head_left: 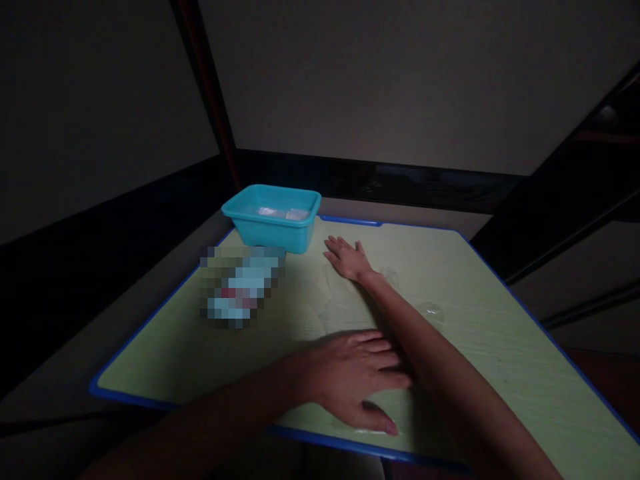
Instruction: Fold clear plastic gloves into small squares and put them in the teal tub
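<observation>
Two things near right hand (347,259): teal tub (273,239), blurred packet (243,287).

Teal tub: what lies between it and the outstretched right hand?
Nothing: in the head view only a bare strip of green table separates the teal tub from the right hand, which lies flat, not touching it.

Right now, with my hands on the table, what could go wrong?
The right hand lies flat close to the teal tub, which sits at the far corner of the table; a shove might slide it off. The clear plastic pieces beside the right forearm are hard to see in this dim light, so the arm could sweep them away.
</observation>
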`<state>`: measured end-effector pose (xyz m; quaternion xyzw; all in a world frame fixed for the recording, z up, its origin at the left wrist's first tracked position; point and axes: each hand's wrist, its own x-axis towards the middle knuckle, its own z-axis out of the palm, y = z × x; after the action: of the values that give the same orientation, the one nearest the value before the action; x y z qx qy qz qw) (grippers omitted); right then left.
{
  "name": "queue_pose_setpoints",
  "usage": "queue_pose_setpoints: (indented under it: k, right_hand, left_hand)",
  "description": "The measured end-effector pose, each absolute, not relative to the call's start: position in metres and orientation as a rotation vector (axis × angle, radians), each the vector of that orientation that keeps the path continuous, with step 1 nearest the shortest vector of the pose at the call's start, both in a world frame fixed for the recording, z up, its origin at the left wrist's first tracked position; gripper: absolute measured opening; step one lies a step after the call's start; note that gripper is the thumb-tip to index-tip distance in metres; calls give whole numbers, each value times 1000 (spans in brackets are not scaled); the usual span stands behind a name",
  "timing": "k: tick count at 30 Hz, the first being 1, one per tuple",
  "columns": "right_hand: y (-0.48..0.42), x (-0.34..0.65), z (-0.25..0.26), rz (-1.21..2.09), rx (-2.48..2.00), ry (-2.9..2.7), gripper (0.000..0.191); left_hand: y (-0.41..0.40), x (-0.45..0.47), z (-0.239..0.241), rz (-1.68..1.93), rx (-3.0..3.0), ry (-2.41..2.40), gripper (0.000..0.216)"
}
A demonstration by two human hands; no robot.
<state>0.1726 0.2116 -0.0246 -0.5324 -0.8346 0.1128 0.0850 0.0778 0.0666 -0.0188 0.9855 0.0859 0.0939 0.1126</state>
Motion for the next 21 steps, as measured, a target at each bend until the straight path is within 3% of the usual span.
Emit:
queue_pose_setpoints:
  k: [5,9,13,21]
  right_hand:
    - [195,186,-7,420,-1387,-2547,45]
    - [157,198,3,583,-802,-2705,45]
    - [133,201,-6,709,-540,-2838,41]
    - [155,194,-27,454,-545,-2943,51]
  left_hand:
    - [66,75,-19,294,2881,262,61]
    - [65,74,-22,280,2858,266,60]
    - [64,74,-24,256,2844,297,60]
    - [65,75,-22,252,2870,288,62]
